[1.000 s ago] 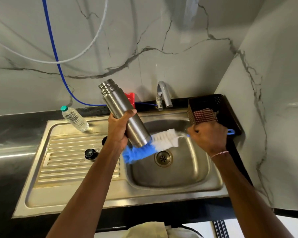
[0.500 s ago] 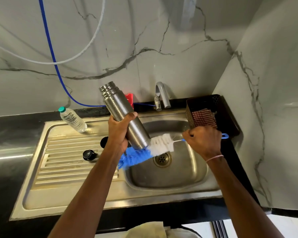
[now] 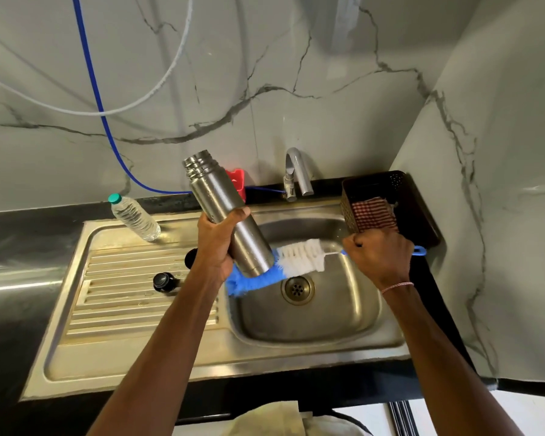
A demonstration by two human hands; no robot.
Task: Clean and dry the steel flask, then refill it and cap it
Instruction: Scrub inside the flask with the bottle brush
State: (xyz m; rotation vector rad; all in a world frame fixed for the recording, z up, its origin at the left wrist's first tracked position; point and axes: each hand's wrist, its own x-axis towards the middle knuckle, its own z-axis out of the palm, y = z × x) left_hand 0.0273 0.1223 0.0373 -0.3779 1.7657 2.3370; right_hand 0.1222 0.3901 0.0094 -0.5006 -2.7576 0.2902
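On the dark table (image 3: 19, 240), a small plastic water bottle (image 3: 135, 219) with a green cap stands at the back left corner of the steel sink (image 3: 265, 357), and a round black cap (image 3: 162, 281) lies on the ribbed drainboard (image 3: 114, 303). A blue hose (image 3: 98, 99) runs down the marble wall behind. The left hand (image 3: 217, 247) is wrapped round the middle of the steel flask (image 3: 230, 209), which is held tilted above the left edge of the basin, with its uncapped threaded neck up toward the wall and its base down. A bottle brush (image 3: 296, 259) lies against that base, blue bristles under it and white bristles to the right. The tap (image 3: 298, 171) stands behind and the drain (image 3: 297, 289) is below. The right hand (image 3: 379, 256) is closed in a fist round the brush's handle, and the handle's blue end sticks out beyond it. A black basket (image 3: 422, 215) at the far right holds a checked cloth (image 3: 373, 214).
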